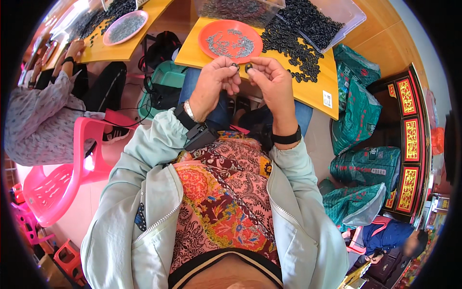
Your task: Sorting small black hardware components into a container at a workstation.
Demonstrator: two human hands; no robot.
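My left hand (pixel 214 83) is raised at the table's near edge, its thumb and forefinger pinching a small dark piece (pixel 235 66). Just to the right, my right hand (pixel 273 82) pinches a small black ring-like piece (pixel 248 68) between thumb and fingers. The two pieces are close together but apart. Behind my hands an orange-red plate (pixel 231 25) holds many small silvery metal bits (pixel 243 47). To its right, a spread of small black ring-shaped pieces (pixel 293 55) covers part of the yellow table (pixel 317 98).
A clear bin (pixel 341 21) of black pieces lies tilted at the right, another clear bin (pixel 240 10) behind the plate. Green woven sacks (pixel 356 115) stand right of the table. On the left, a person (pixel 48 111) sits at another table beside a pink chair (pixel 77 154) and green basket (pixel 168 74).
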